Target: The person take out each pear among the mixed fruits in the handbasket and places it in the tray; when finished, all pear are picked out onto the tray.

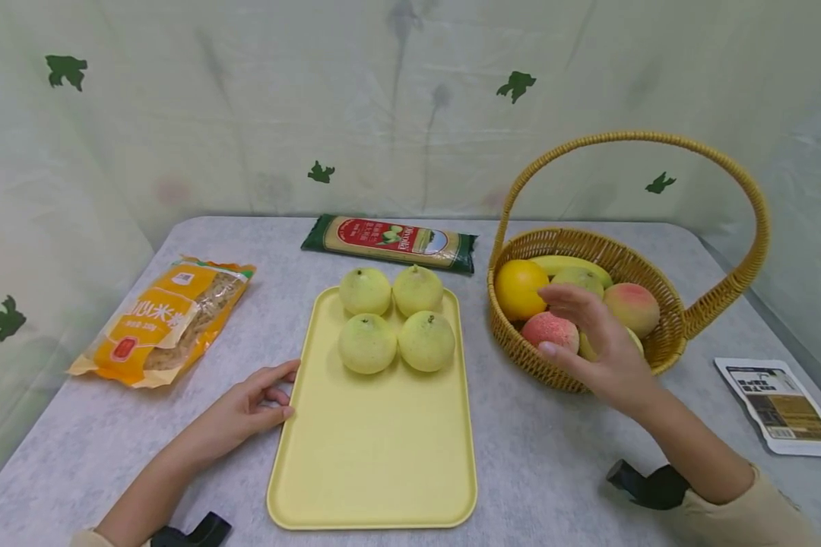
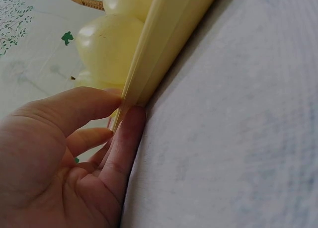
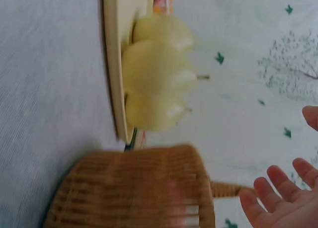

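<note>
While the left hand (image 1: 245, 409) pinches the left rim of the yellow tray (image 1: 372, 456), thumb and fingers clamped on it, the right hand (image 1: 614, 361) is hanging above the near part of the wicker basket (image 1: 520, 353), fingers apart from the thumb in a loose curve. From where I'm standing, the tray lies flat in the middle of the table (image 1: 537, 475), and four pale yellow pears (image 1: 367, 343) are bunched in two rows on its far half.

Basket's over to the right, tall handle and all, with a pretty decent mix: an orange (image 1: 518, 292) on the left, a banana (image 1: 578, 266) along the far side, a pinkish-red fruit (image 1: 549, 332) at the near left, a peach (image 1: 632, 308) on the right, plus some yellow-green fruit (image 1: 578, 281) partly tucked behind that hand.

Rest of the stuff: an orange bag (image 1: 160, 323) on the far left, a long green-ended packet (image 1: 391, 243) just beyond the tray, and a white-edged pouch (image 1: 783, 410) out right. Behind it all there's a pale sheet (image 1: 356, 91) with little green shapes.
</note>
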Action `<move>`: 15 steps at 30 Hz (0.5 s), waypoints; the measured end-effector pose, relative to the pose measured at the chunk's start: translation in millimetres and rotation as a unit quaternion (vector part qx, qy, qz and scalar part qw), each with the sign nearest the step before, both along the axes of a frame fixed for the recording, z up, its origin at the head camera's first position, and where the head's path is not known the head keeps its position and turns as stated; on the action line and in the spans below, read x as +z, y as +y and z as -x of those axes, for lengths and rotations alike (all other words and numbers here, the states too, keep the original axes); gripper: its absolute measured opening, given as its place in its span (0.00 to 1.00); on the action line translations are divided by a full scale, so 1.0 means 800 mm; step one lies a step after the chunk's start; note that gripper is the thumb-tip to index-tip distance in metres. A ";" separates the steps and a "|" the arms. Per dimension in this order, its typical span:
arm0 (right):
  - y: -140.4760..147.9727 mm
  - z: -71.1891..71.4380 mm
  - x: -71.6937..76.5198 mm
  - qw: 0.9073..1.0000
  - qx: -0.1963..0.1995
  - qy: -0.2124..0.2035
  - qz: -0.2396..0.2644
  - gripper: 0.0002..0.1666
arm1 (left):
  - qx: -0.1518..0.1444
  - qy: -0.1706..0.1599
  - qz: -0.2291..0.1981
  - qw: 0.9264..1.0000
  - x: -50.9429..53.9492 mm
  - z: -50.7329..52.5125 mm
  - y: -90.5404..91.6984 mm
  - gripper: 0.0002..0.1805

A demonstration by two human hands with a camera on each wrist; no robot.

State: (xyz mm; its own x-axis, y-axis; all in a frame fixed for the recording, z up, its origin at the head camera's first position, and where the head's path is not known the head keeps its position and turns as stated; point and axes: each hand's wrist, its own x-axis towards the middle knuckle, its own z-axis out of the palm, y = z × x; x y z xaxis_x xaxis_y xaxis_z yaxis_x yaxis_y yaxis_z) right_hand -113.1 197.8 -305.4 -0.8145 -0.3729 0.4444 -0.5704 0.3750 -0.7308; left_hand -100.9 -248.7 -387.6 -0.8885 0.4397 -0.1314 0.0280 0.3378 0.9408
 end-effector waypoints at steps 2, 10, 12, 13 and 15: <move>0.014 -0.003 0.001 1.000 -0.024 0.000 -0.007 0.37 | 0.001 0.001 0.001 1.000 0.000 0.000 0.000 0.35; 0.054 -0.003 -0.010 0.996 -0.086 0.004 -0.019 0.36 | 0.001 0.005 0.004 1.000 -0.001 0.001 0.000 0.35; 0.061 -0.001 -0.013 0.994 -0.106 -0.003 -0.029 0.35 | 0.001 0.006 0.005 1.000 -0.001 0.001 0.000 0.35; 0.064 0.000 -0.014 0.993 -0.113 -0.005 -0.033 0.35 | 0.001 0.006 0.006 1.000 -0.001 0.001 0.000 0.35; 0.070 0.001 -0.017 0.991 -0.125 -0.012 -0.041 0.34 | 0.002 0.006 0.007 1.000 -0.002 0.001 0.000 0.35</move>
